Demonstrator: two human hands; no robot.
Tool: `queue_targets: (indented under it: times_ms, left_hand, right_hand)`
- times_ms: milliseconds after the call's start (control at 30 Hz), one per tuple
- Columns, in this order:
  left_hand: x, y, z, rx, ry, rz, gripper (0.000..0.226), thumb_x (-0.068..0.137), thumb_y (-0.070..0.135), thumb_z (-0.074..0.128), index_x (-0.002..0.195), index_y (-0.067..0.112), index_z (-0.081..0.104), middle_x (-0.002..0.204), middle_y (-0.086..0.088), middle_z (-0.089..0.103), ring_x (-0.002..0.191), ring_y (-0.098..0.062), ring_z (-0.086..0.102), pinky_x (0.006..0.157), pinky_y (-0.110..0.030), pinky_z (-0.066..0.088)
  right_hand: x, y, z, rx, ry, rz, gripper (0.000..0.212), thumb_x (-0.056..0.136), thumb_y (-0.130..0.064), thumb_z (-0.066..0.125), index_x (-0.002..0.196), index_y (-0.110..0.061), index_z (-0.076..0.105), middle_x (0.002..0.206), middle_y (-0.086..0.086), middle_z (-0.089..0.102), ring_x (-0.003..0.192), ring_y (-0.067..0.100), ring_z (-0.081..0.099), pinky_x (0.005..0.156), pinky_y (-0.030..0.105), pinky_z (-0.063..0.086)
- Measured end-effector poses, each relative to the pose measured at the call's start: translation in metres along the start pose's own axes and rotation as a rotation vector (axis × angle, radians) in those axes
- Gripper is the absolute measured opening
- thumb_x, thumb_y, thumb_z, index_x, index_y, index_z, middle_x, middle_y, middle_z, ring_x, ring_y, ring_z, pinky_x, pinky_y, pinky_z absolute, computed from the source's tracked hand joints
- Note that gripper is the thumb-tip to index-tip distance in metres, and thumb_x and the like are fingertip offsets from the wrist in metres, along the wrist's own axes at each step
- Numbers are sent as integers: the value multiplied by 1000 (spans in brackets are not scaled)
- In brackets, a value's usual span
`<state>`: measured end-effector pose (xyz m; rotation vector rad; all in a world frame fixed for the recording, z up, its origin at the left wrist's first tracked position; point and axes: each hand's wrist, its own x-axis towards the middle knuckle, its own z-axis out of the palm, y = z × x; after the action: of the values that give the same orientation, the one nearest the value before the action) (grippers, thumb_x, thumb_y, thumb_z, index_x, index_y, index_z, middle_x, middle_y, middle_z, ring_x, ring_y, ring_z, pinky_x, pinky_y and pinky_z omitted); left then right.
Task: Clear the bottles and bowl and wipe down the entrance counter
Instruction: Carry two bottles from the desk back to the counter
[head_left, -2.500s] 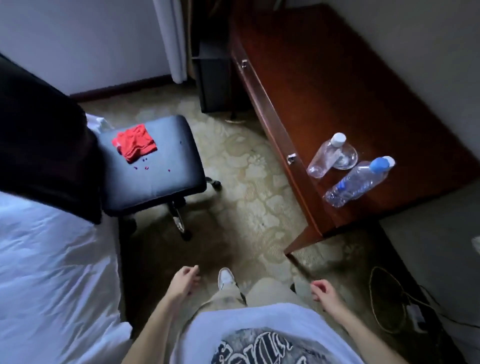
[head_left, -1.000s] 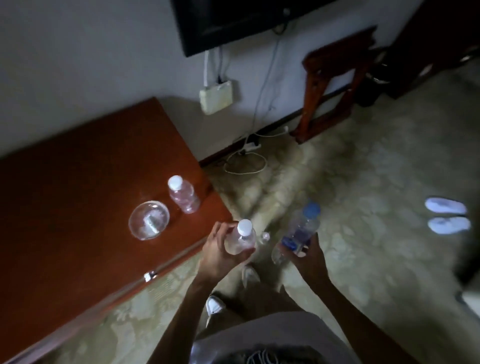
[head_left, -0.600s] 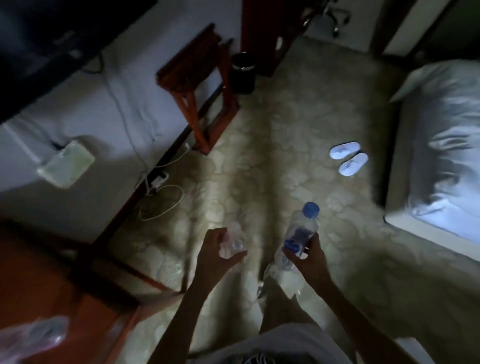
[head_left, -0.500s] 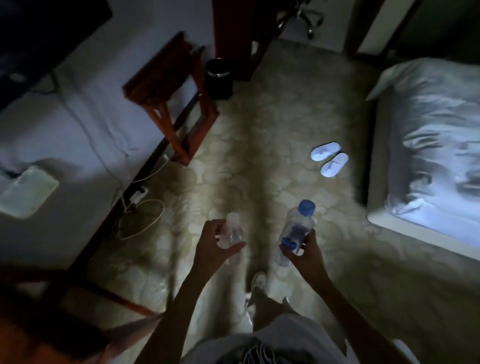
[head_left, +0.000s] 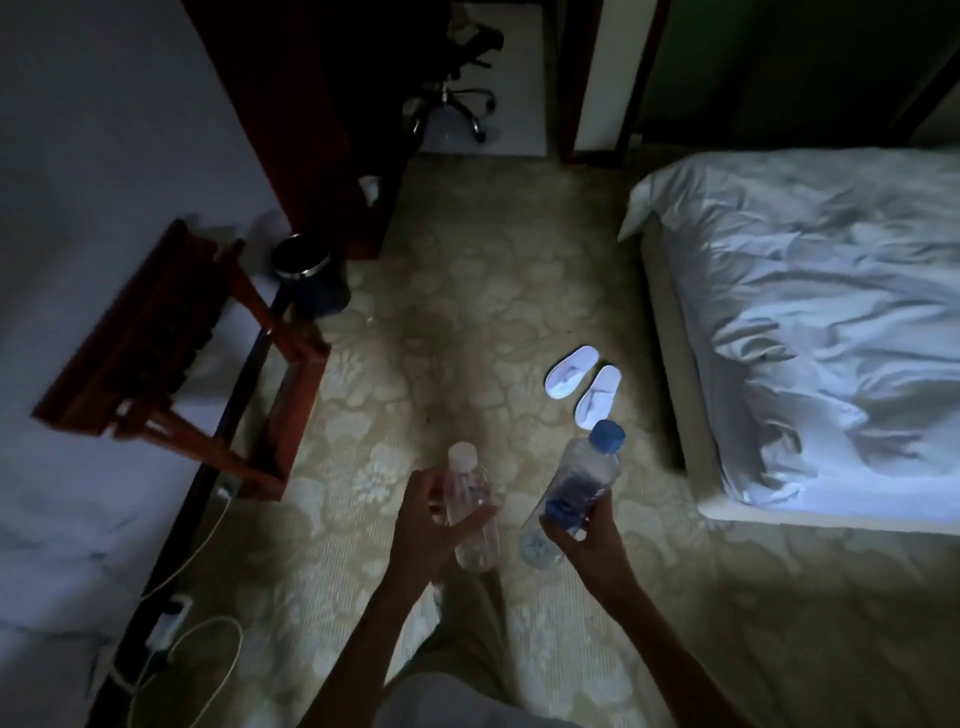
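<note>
head view, left hand (head_left: 426, 525): gripping white-cap bottle (head_left: 470, 506) round its middle, fingers (head_left: 475, 519) curling across the front, thumb side behind it
white-cap bottle: clear, sitting roughly upright in the left hand, held out over the carpet (head_left: 467, 322), cap pointing away from the person
right hand (head_left: 584, 535): wrapping round the lower half of blue-cap bottle (head_left: 576, 491), fingers closing on the blue label
blue-cap bottle: clear, leaning with cap up and to the right, base sticking out below the hand, just beside the other bottle, not touching as far as I can tell
counter and bowl: not showing in this view
slippers (head_left: 584, 384): white pair lying on the carpet beyond the bottles, near the bed (head_left: 810, 322)
bed: white rumpled sheets, filling the right side
luggage rack (head_left: 156, 353): red wood, standing against the left wall
bin (head_left: 311, 275): dark, sitting past the rack
cables (head_left: 182, 613): trailing along the wall base, lower left
office chair (head_left: 457, 98): standing in the far room, dim
</note>
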<state>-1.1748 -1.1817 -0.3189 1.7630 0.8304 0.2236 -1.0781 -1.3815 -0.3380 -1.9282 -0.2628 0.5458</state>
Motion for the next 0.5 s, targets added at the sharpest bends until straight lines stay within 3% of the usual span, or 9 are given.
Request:
queue_targets:
  times_ms: [133, 233, 367, 433, 500]
  left_hand:
    - [121, 40, 7, -30, -90, 43, 63, 61, 28, 90, 113, 20, 55, 101, 13, 61, 86, 11, 62, 69, -5, 49]
    - [202, 83, -3, -42, -139, 57, 55, 61, 36, 90, 105, 34, 56, 105, 11, 64, 93, 2, 65, 71, -13, 53]
    - [308, 136, -12, -68, -148, 85, 47, 62, 30, 90, 93, 38, 55, 95, 17, 65, 86, 3, 64, 66, -10, 50]
    - [359, 152, -13, -75, -140, 72, 49, 63, 30, 89, 99, 37, 57, 99, 17, 65, 88, 6, 63, 69, -13, 51]
    - [410, 158, -7, -87, -145, 55, 57, 62, 35, 89, 109, 31, 58, 105, 13, 66, 95, 0, 65, 74, -19, 53]
  right_hand:
    - [110, -40, 4, -26, 67, 5, 59, 82, -10, 73, 125, -22, 34, 117, -2, 58, 102, 5, 63, 82, 22, 53]
    - [190, -92, -1, -69, 100, -9, 56, 81, -8, 74, 123, -14, 36, 114, 4, 59, 102, 18, 63, 86, 35, 54]
    - [295, -151, -3, -17, 131, -28, 58, 83, -10, 73, 125, -18, 34, 113, -3, 57, 100, 8, 60, 86, 25, 50]
    - [341, -169, 1, 6, 180, -27, 55, 82, -9, 74, 120, -22, 37, 110, -10, 58, 97, 0, 61, 84, 21, 49]
    - [386, -174, 5, 16, 195, -9, 50, 79, -8, 76, 108, -29, 42, 105, -9, 59, 94, 2, 63, 83, 26, 53]
